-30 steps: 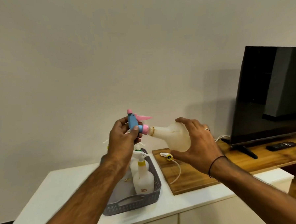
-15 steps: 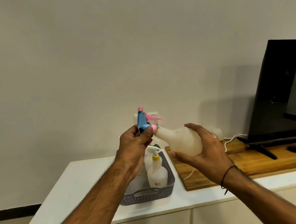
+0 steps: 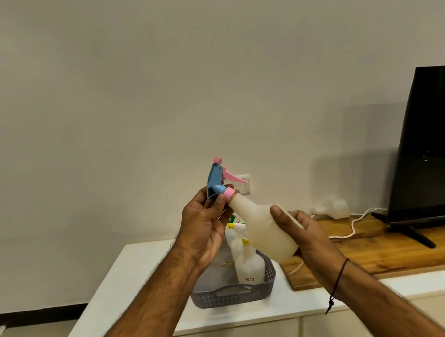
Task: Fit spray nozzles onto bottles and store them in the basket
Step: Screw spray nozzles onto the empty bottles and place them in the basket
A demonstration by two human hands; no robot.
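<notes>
I hold a white translucent bottle (image 3: 260,225) tilted in the air above the counter, its neck pointing up and left. My left hand (image 3: 206,226) pinches the blue and pink spray nozzle (image 3: 220,180) at its pink collar, which sits on the bottle's neck. My right hand (image 3: 301,235) cups the bottle's body from below, thumb on its front. Below, a grey basket (image 3: 233,295) stands on the white counter and holds bottles with yellow-collared nozzles, the nearest bottle (image 3: 248,265) upright.
A white cabinet top (image 3: 134,283) carries the basket. To its right lies a wooden board (image 3: 390,252) with a white cable (image 3: 353,226), another white bottle (image 3: 331,209) on its side and a black TV (image 3: 426,144). A wall socket (image 3: 243,184) sits behind the nozzle.
The bottle's base has dropped, so it tilts more steeply. My right hand has turned palm-up under the bottle. The view has shifted left, showing less of the TV.
</notes>
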